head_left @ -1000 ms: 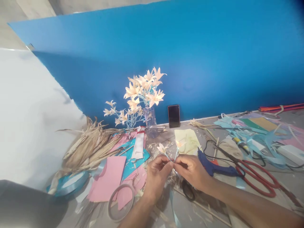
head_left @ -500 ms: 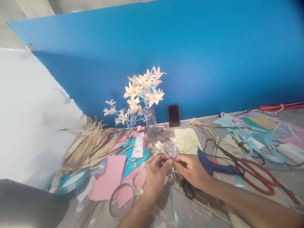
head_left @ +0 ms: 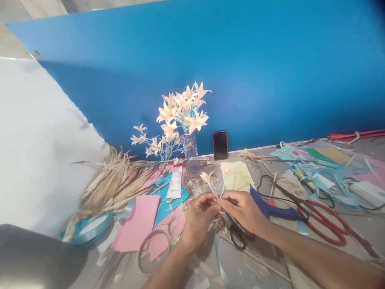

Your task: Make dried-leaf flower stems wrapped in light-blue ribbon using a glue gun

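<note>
My left hand [head_left: 197, 214] and my right hand [head_left: 243, 209] meet at the fingertips over the table, both pinched on a small flower sprig [head_left: 214, 182]. The sprig has two thin pale-blue stems, each topped by a cream paper flower. A light-blue ribbon [head_left: 219, 261] trails down from the hands toward me. Behind stands a clear vase [head_left: 190, 151] filled with cream paper flowers [head_left: 182, 110] on blue stems.
A blue glue gun [head_left: 272, 208] and red-handled scissors [head_left: 323, 222] lie right of my hands. Black scissors [head_left: 237, 237] sit under my right wrist. Pink paper [head_left: 136, 224], a tape ring [head_left: 150, 253], dried leaves [head_left: 111, 184], a ribbon roll [head_left: 87, 228] lie left. A phone [head_left: 220, 145] leans on the blue board.
Both hands have risen slightly with the sprig and the fingers have shifted on its stems; the view has tipped down a little.
</note>
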Tool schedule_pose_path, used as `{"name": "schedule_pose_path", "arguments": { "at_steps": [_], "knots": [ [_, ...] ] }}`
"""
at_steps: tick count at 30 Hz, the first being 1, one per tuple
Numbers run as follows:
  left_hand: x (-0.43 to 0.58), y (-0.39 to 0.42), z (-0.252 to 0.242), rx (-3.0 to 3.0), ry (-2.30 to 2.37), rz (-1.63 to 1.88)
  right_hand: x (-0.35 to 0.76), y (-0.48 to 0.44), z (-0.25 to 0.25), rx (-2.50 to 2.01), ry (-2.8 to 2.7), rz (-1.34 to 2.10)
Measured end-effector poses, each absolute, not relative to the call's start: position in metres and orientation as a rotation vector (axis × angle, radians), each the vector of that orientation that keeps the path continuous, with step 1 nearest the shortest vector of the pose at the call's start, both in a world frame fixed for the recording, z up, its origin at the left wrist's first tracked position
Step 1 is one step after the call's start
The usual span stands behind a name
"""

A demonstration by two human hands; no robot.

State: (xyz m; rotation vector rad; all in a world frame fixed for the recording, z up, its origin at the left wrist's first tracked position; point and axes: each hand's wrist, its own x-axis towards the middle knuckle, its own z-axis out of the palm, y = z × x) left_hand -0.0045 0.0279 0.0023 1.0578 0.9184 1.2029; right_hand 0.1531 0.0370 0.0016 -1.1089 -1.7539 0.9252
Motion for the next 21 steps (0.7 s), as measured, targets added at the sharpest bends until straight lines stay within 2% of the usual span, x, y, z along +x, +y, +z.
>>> {"name": "schedule_pose_path", "arguments": {
  "at_steps": [7, 17, 21],
  "knots": [
    [-0.0036, 0.0263, -0.0006, 1.115, 0.954, 1.256, 0.1560, 0.0391, 0.0001, -1.117, -1.738, 0.900],
    [-0.0054, 0.0261, -0.0030, 1.045, 0.907, 1.231, 0.1527, 0.0360, -0.0008, -1.037, -1.852, 0.645],
    [-0.0052, 0.0274, -0.0045, 1.062, 0.879, 1.255, 0.1527, 0.0352, 0.0006, -1.039, -1.850, 0.678]
  ]
}}
